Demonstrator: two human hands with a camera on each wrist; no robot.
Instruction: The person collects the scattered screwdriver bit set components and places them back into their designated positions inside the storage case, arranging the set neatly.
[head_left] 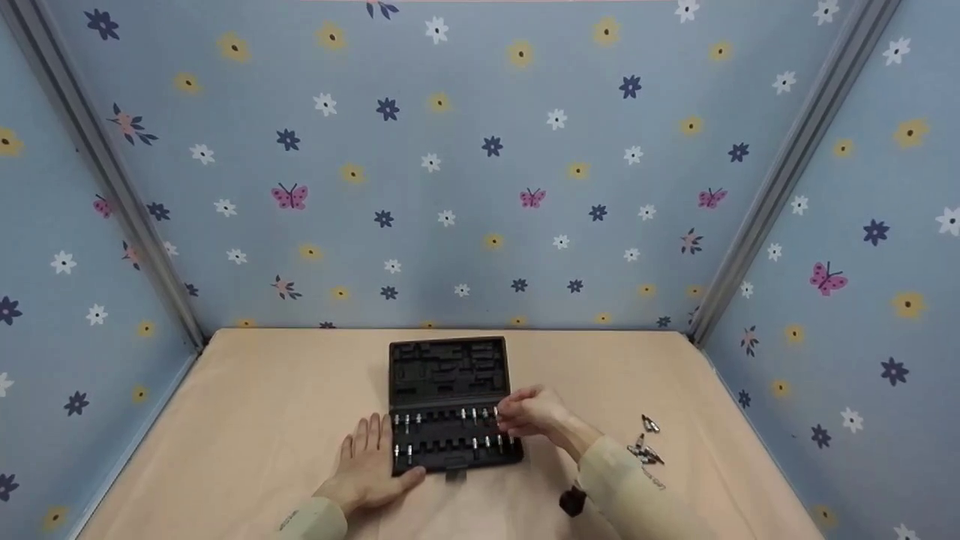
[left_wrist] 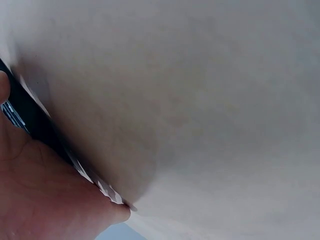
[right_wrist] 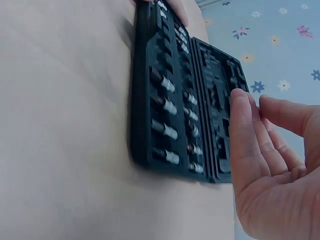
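A black bit-set case (head_left: 450, 432) lies with its lid (head_left: 448, 371) folded back on the table. Silver socket bits (head_left: 474, 414) stand in two rows of its slots, with several slots bare between them. My left hand (head_left: 367, 466) lies flat along the case's left side, its thumb over the front left corner. Over the right end of the case hovers my right hand (head_left: 534, 411). In the right wrist view its fingers bend loosely with the thumb near the index fingertip, and nothing shows between them. The left wrist view holds mostly tablecloth and part of the left hand (left_wrist: 55, 195).
Several loose bits (head_left: 645, 451) lie on the cloth-covered table (head_left: 285, 382) to the right, beyond the right forearm. A small black object (head_left: 573, 501) sits by the right sleeve. Flower-patterned walls (head_left: 480, 187) enclose the table at the back and both sides.
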